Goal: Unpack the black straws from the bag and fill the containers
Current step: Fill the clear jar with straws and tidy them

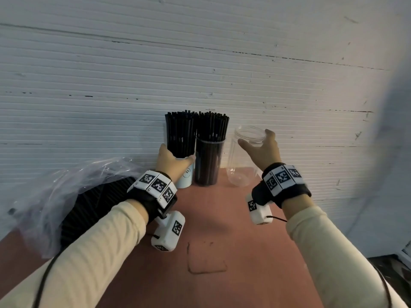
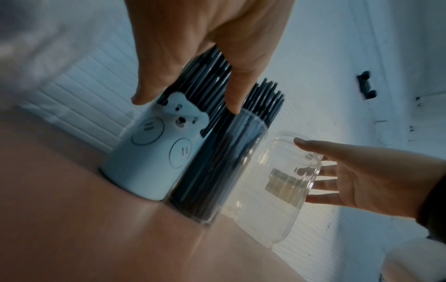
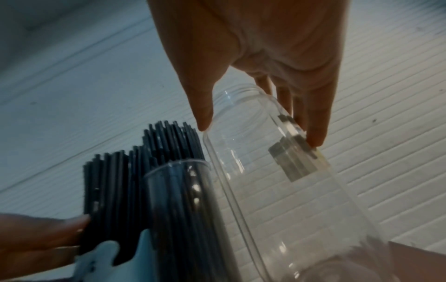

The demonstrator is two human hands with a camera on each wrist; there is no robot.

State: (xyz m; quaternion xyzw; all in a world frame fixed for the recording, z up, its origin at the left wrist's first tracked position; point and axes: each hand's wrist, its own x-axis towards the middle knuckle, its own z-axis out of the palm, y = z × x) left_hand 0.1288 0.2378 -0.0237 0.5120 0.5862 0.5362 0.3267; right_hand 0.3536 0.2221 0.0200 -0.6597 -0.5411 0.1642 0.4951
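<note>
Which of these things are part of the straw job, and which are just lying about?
Part of the job:
- plastic bag of black straws
- white bear cup, full, left hand on it
- clear tube, full
- empty clear jar, right hand reaching it

Just there:
- red table
- white wall

The worktop (image 1: 222, 230) is reddish-brown and runs up to a white ribbed wall. A faint dark outline of a rough rectangle marks its surface near the middle. Three containers stand on it in a row at the far edge, by the wall. The white cup (image 1: 186, 177) with a bear face stands on the left, packed with upright black straws (image 1: 180, 134). Touching its right side is a clear tube (image 1: 208, 163), also full of black straws. Just beside that stands an empty clear jar (image 1: 241, 161). On the left edge lies a crumpled clear plastic bag (image 1: 66, 185) with more black straws inside.
</note>
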